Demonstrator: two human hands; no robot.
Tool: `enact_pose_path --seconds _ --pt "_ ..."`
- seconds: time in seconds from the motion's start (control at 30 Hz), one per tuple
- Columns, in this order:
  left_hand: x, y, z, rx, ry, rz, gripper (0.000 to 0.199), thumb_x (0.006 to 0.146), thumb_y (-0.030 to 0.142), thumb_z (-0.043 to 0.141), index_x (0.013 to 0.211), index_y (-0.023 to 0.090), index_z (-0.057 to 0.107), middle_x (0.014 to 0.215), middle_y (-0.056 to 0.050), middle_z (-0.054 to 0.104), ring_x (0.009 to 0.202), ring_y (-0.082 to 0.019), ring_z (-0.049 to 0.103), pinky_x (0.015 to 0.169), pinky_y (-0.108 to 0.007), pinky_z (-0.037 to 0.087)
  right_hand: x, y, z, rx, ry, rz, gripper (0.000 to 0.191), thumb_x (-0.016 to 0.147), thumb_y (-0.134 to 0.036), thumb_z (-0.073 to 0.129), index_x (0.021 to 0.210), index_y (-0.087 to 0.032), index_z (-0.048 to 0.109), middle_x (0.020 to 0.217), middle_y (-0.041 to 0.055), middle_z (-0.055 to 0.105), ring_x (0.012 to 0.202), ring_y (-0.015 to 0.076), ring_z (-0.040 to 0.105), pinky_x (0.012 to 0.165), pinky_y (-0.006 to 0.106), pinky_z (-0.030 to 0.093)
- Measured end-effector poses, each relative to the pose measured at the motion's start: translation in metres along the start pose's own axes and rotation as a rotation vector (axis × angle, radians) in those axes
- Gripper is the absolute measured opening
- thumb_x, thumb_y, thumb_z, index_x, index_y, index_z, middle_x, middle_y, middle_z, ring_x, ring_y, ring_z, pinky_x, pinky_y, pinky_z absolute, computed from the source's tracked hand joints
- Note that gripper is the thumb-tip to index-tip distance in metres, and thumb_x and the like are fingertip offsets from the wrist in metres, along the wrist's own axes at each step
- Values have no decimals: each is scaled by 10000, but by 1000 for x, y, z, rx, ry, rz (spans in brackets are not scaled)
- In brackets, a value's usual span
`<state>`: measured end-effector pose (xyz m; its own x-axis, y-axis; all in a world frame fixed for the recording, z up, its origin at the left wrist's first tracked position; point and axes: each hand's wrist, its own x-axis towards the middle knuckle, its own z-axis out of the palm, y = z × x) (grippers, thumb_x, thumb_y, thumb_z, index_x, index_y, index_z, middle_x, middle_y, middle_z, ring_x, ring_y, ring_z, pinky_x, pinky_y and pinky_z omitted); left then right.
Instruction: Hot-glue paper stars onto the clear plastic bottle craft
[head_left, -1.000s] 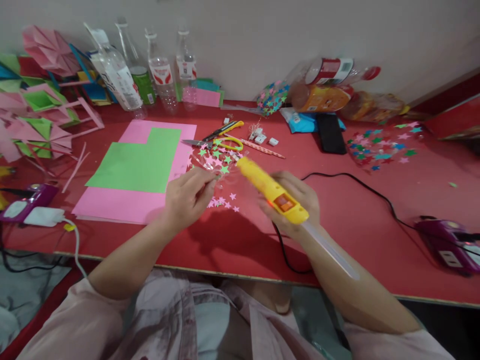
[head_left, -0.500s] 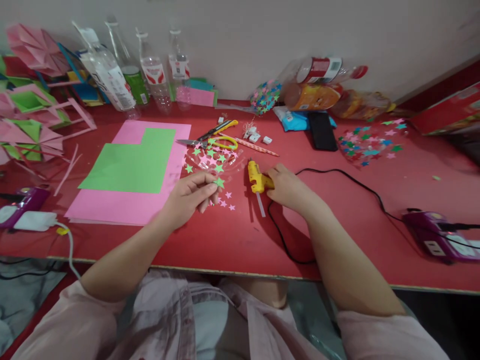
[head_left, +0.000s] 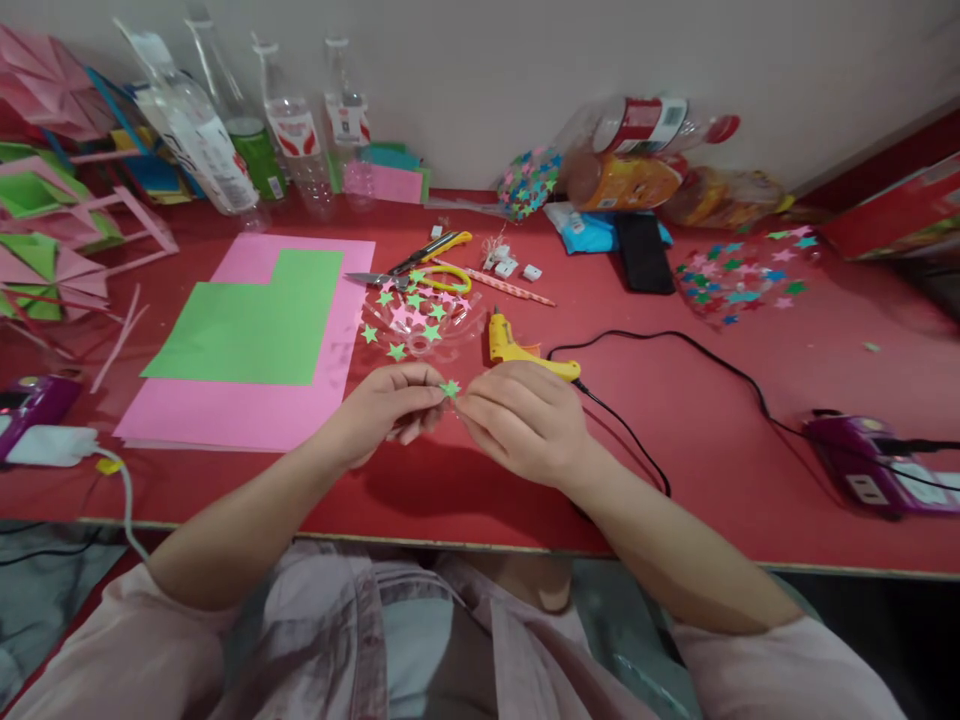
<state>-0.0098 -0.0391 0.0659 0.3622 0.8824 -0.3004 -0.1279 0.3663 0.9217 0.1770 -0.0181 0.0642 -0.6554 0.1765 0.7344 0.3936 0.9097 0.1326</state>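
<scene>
Between my hands is a small green paper star (head_left: 450,388). My left hand (head_left: 375,412) pinches its left side with thumb and forefinger. My right hand (head_left: 529,420) has its fingertips closed at the star's right edge. Just beyond the right hand, a yellow glue gun (head_left: 501,338) lies on the red table, its black cord running right; the hand partly hides it. Past my left hand, pink and green stars lie on and around a clear plastic piece (head_left: 461,330).
Scissors (head_left: 454,285), a cutter (head_left: 442,245) and a striped stick (head_left: 517,290) lie farther back. Green paper (head_left: 247,330) rests on pink paper (head_left: 225,415) at left. Bottles, a phone (head_left: 645,260), a star-covered ball (head_left: 529,183) and power strips (head_left: 862,460) stand around.
My right hand has let go of the glue gun, which now lies turned on the table, and moved left to the green star. My left hand has brought the star slightly right and nearer me.
</scene>
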Motion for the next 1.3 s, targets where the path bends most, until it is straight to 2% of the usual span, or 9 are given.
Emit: enact_pose_path --seconds 0.33,0.4,0.5,0.57,0.63,0.73,0.87,1.03,1.3 --pt "0 -1 4 -54 -2 -74 153 732 292 581 680 157 531 485 49 530 329 -25 373 330 -162 170 0 4 -5 -111 -24 -145 58 833 -114 602 831 -162 634 804 34 676 731 149 575 686 304 512" --pt "-1 -2 4 -5 14 -6 165 785 303 554 710 158 527 512 46 550 346 -24 391 347 -156 204 2 7 -7 -68 -3 -72 65 824 -111 607 835 -175 617 812 33 673 718 147 576 669 303 506" --pt "-2 -4 7 116 94 100 114 831 264 528 887 166 534 537 69 554 358 -22 399 383 -151 258 7 19 -15 65 16 181 97 820 -112 610 840 -205 591 813 30 657 730 148 596 661 294 503" --pt "-3 -7 10 180 130 101 256 828 218 529 1078 176 494 544 92 545 357 -27 393 391 -155 270 11 29 -20 162 3 325 101 837 -121 591 822 -221 582 813 25 643 739 144 606 663 284 504" --pt "-2 -10 14 221 134 83 440 827 190 519 1252 190 405 572 100 547 369 -33 395 398 -161 280 14 37 -23 235 -52 355 108 852 -129 575 802 -224 579 802 19 632 746 141 606 667 275 501" --pt "-1 -18 17 289 114 109 591 835 177 496 1387 206 289 639 84 573 421 -44 428 444 -175 347 13 45 -20 292 -167 272 97 862 -139 571 797 -208 586 797 21 628 756 134 592 678 261 494" --pt "-1 -25 15 521 147 253 566 849 180 475 1392 193 312 716 47 611 503 -61 482 527 -198 405 12 48 -14 334 -238 195 95 875 -142 554 797 -179 594 801 36 618 742 124 560 669 250 475" --pt "-5 -20 4 939 338 502 467 857 175 475 1322 179 426 624 76 583 466 -50 449 501 -178 350 18 47 -14 364 -234 198 96 876 -136 550 798 -177 587 799 34 616 743 122 552 678 242 464" --pt "-7 -11 -8 1208 480 473 273 842 233 547 1109 202 593 583 73 608 428 -52 450 515 -193 354 16 29 -2 309 -238 193 79 888 -150 539 829 -164 590 704 -5 628 628 92 551 571 217 381"
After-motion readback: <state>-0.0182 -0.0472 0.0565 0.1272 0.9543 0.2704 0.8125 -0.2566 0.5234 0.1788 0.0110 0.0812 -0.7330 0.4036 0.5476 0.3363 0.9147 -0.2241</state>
